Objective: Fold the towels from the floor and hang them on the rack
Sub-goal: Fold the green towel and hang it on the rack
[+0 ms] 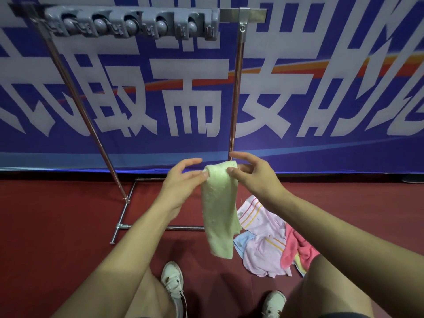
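A pale green towel (219,210) hangs folded lengthwise in a narrow strip in front of me. My left hand (183,180) pinches its top left corner and my right hand (252,173) pinches the top right. The metal rack (236,88) stands just beyond, its grey clip bar (130,22) across the top with nothing hanging on it. On the red floor to the right lies a heap of towels: a pink striped one (263,232), a light blue one (243,243) and a coral red one (296,246).
A blue banner (321,88) with large white characters stands right behind the rack. The rack's base bars (124,223) lie on the red carpet. My two white shoes (172,283) are at the bottom, close to the towel heap.
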`<action>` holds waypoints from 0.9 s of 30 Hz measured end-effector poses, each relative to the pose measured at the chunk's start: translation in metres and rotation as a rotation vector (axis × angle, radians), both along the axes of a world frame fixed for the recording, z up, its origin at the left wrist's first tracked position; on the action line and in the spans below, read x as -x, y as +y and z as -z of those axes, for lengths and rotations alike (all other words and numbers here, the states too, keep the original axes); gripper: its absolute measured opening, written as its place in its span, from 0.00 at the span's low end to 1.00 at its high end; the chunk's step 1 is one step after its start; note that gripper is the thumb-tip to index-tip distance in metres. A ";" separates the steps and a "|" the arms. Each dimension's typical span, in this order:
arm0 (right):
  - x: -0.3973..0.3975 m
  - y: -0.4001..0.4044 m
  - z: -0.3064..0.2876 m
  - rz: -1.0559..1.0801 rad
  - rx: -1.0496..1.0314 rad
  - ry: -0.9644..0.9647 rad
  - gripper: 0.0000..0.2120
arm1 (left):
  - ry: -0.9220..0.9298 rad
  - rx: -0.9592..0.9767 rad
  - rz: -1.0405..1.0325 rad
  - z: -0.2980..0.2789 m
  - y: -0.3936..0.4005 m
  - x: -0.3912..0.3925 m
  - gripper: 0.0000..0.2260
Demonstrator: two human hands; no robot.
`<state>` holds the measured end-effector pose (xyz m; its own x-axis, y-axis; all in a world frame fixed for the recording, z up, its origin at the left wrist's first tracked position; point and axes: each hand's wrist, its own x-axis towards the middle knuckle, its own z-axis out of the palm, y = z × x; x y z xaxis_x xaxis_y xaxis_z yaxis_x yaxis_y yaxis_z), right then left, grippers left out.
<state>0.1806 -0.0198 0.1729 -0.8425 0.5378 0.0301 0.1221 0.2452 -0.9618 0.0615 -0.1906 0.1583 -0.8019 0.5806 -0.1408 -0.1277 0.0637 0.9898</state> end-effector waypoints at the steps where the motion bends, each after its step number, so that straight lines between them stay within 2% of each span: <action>1: 0.002 -0.001 -0.003 -0.018 0.012 0.002 0.19 | -0.018 -0.026 -0.024 -0.007 -0.001 0.003 0.16; 3: 0.007 -0.002 -0.013 -0.053 0.037 0.017 0.19 | -0.073 -0.020 -0.027 -0.021 -0.003 0.013 0.16; 5: 0.014 -0.004 -0.024 -0.074 0.051 0.034 0.20 | -0.116 0.067 0.010 -0.032 -0.006 0.024 0.15; 8: 0.026 -0.010 -0.044 -0.097 0.035 0.043 0.21 | -0.102 0.152 0.038 -0.047 -0.011 0.039 0.15; 11: 0.039 -0.017 -0.061 -0.123 0.012 0.044 0.21 | -0.008 0.124 -0.015 -0.070 -0.020 0.054 0.15; 16: 0.073 -0.031 -0.091 -0.166 -0.047 -0.002 0.23 | 0.223 0.198 -0.067 -0.128 -0.036 0.080 0.13; 19: 0.092 -0.046 -0.108 -0.142 -0.081 0.072 0.18 | 0.359 0.298 -0.082 -0.161 -0.048 0.097 0.15; 23: 0.121 -0.072 -0.135 -0.115 -0.131 0.190 0.13 | 0.392 0.383 -0.094 -0.194 -0.069 0.134 0.19; 27: 0.157 -0.105 -0.156 -0.207 -0.129 0.236 0.12 | 0.462 0.464 -0.098 -0.232 -0.096 0.181 0.15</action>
<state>0.0239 -0.1246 0.3291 -0.8954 0.3348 0.2934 -0.1650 0.3627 -0.9172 -0.1192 -0.2868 0.3899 -0.8859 0.4638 0.0124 0.2766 0.5065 0.8167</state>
